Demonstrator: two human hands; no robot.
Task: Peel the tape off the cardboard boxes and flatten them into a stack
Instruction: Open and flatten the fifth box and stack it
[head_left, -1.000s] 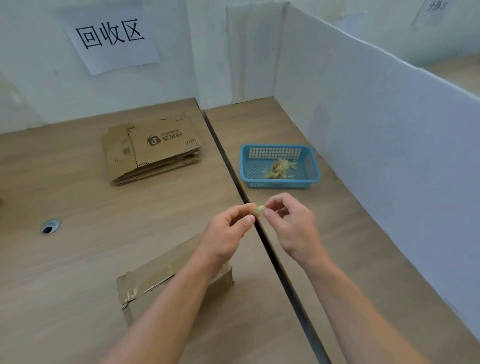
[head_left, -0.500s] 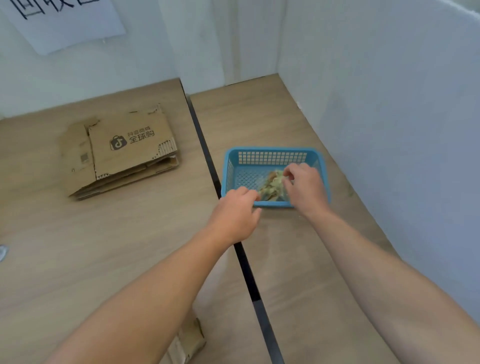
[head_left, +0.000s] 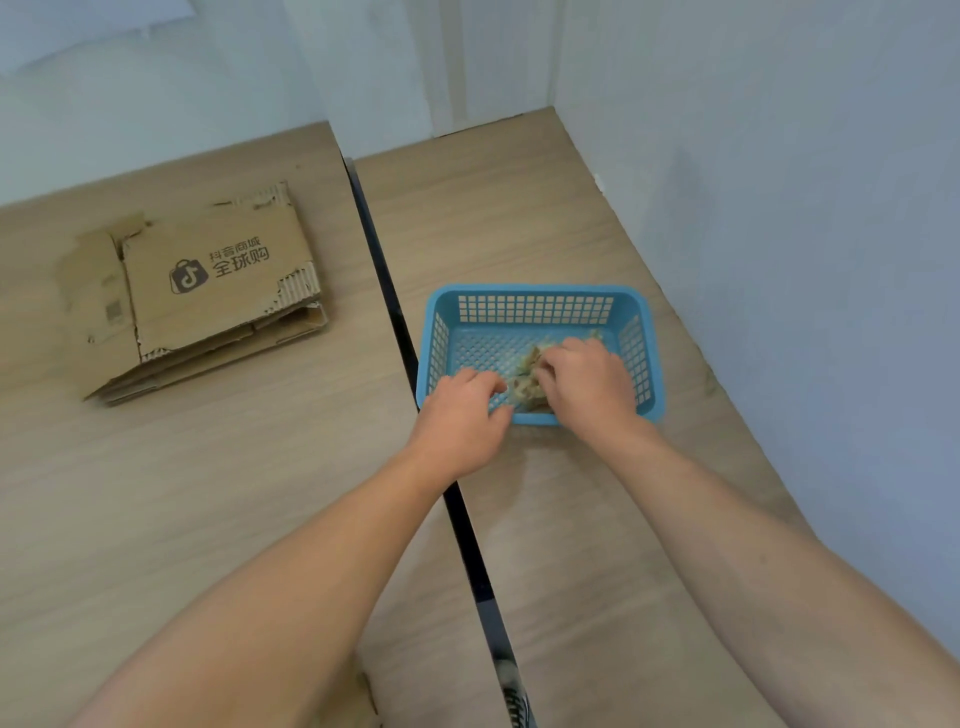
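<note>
**Both hands at the tape basket**

Head view: the right hand (head_left: 587, 387) curled its fingers round the tape wad (head_left: 523, 383) inside the blue basket (head_left: 535, 292) at one o'clock. The left hand (head_left: 460, 415) hung curled over the near rim, grip unclear. The flattened cardboard stack (head_left: 208, 291) lay on the counter (head_left: 208, 493) at ten o'clock.

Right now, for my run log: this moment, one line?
phase: binning tape; left hand, right hand: at blue basket; tape wad: inside; grip: unclear
</note>
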